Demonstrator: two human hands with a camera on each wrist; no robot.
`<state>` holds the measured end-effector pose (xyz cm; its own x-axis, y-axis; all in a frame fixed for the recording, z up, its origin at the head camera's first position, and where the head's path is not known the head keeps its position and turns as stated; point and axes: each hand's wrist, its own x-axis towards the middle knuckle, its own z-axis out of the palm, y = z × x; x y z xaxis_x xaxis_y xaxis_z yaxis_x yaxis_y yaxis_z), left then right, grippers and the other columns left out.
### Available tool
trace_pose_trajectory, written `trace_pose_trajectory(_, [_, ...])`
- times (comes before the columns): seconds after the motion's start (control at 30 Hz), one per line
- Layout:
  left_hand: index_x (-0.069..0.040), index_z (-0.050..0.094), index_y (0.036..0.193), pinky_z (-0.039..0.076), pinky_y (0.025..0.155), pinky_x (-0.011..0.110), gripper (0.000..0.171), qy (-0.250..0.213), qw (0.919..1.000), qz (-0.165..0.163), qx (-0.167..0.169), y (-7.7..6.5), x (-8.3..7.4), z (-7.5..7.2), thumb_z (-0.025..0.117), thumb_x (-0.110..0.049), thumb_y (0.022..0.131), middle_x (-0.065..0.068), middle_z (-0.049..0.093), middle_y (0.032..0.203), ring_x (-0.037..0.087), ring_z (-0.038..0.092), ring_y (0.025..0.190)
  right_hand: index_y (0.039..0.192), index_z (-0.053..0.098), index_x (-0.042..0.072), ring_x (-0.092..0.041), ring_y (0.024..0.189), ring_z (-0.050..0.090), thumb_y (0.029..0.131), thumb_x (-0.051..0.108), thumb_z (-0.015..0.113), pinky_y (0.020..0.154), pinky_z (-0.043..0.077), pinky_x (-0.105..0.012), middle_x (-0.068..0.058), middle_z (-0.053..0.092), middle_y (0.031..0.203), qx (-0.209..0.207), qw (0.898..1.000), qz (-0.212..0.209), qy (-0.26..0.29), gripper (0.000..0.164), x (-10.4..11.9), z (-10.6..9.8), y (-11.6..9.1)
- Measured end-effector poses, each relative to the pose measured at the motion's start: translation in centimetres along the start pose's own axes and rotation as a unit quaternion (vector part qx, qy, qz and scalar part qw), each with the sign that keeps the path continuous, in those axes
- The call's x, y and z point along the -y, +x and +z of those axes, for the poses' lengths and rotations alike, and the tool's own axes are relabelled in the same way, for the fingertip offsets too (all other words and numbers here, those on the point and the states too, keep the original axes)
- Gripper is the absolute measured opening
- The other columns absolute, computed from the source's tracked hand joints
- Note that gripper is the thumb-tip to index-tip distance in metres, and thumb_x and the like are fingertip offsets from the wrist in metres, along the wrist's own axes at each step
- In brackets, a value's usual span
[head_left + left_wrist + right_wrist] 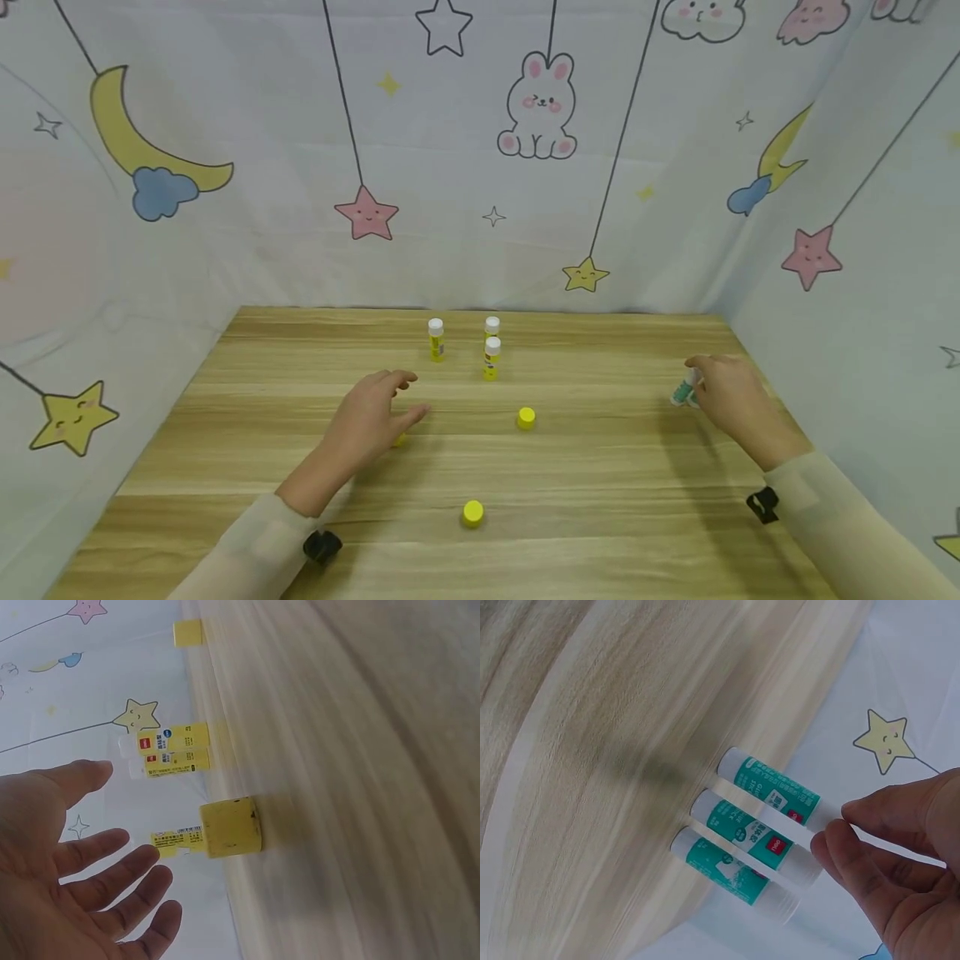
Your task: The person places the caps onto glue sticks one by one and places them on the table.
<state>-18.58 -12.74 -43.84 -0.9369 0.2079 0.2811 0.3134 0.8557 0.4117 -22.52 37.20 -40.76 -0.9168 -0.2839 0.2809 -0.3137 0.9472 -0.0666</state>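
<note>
My left hand (pixel 367 421) hovers with fingers spread near a short yellow cylinder (pixel 231 827), which it mostly covers in the head view. Nothing is in its palm in the left wrist view. At the right side of the table, my right hand (pixel 731 400) pinches the white-capped end of a green and white glue stick (pixel 776 791) between thumb and forefinger. Two more green glue sticks stand close beside it, a middle one (pixel 742 832) and an outer one (pixel 724 866). In the head view this hand partly hides the green glue sticks (pixel 682 393).
Towards the back of the wooden table (pixel 600 475) stand three yellow glue sticks with white caps, one on the left (pixel 437 342) and a pair (pixel 491 360) one behind the other. Two more yellow cylinders sit mid-table (pixel 527 418) and nearer the front (pixel 472 514). A patterned curtain (pixel 465 267) surrounds the table.
</note>
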Motion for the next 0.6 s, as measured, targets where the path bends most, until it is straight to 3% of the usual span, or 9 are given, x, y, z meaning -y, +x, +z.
trace_pose_trajectory(0.13, [-0.011,0.058,0.123,0.049,0.078,0.042,0.053,-0.026,0.9993,-0.021,0.014,0.6,0.3,0.2,0.071,-0.041,0.082,0.008,0.061,0.110,0.026,0.058,0.097,0.111,0.060,-0.008,-0.038,0.079,0.061,0.080,-0.005,0.061,0.064,0.050,-0.049,-0.028,0.063,0.095,-0.015,1.000,-0.003,0.010,0.031,0.4,-0.3,-0.3])
trace_pose_trajectory(0.3, [-0.012,0.052,0.129,0.049,0.080,0.042,0.060,-0.068,0.9959,-0.054,0.028,1.7,0.9,0.8,0.067,-0.047,0.082,0.010,0.057,0.118,0.027,0.057,0.103,0.121,0.055,-0.005,-0.041,0.089,0.059,0.084,-0.001,0.059,0.070,0.049,-0.052,-0.029,0.057,0.109,0.006,0.999,0.024,0.044,0.037,2.2,-0.9,-0.9])
trace_pose_trajectory(0.47, [-0.011,0.045,0.135,0.048,0.085,0.045,0.070,-0.124,0.9874,-0.088,0.043,2.8,1.3,1.4,0.065,-0.052,0.082,0.012,0.051,0.128,0.029,0.053,0.111,0.124,0.054,0.000,-0.041,0.098,0.057,0.088,0.011,0.061,0.074,0.048,-0.054,-0.025,0.054,0.119,0.014,0.998,0.027,0.056,0.038,4.4,-0.5,-2.2])
trace_pose_trajectory(0.6, [-0.012,0.041,0.139,0.048,0.085,0.047,0.076,-0.165,0.9790,-0.109,0.047,3.6,1.7,1.8,0.063,-0.056,0.081,0.012,0.047,0.134,0.031,0.051,0.115,0.122,0.056,0.003,-0.040,0.103,0.055,0.087,0.019,0.065,0.076,0.048,-0.053,-0.019,0.057,0.118,0.006,0.998,0.016,0.056,0.040,6.3,0.3,-2.9])
